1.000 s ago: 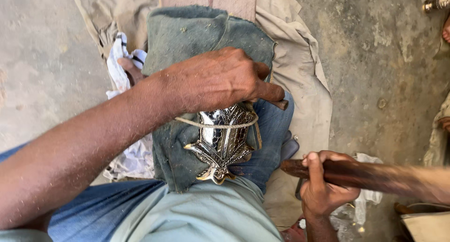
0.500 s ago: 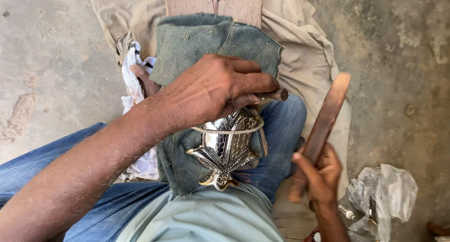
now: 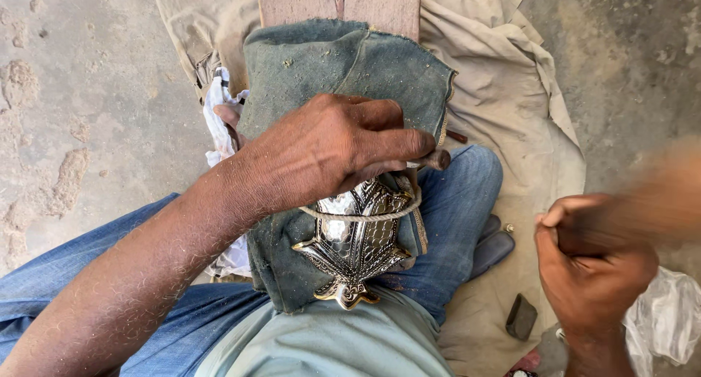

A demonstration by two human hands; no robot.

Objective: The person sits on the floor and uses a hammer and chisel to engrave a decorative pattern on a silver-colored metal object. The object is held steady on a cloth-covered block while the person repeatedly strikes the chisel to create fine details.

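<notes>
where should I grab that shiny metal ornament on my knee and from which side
Judging by its pose, grip the metal ornament by its flared lower wings, coming from your body side. Its top is covered by the left hand, and a cord ties its middle to the green cloth pad.

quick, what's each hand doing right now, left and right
Left hand: closed on a thin metal tool, pressed on the silver ornament.
Right hand: closed on a blurred wooden stick.
</notes>
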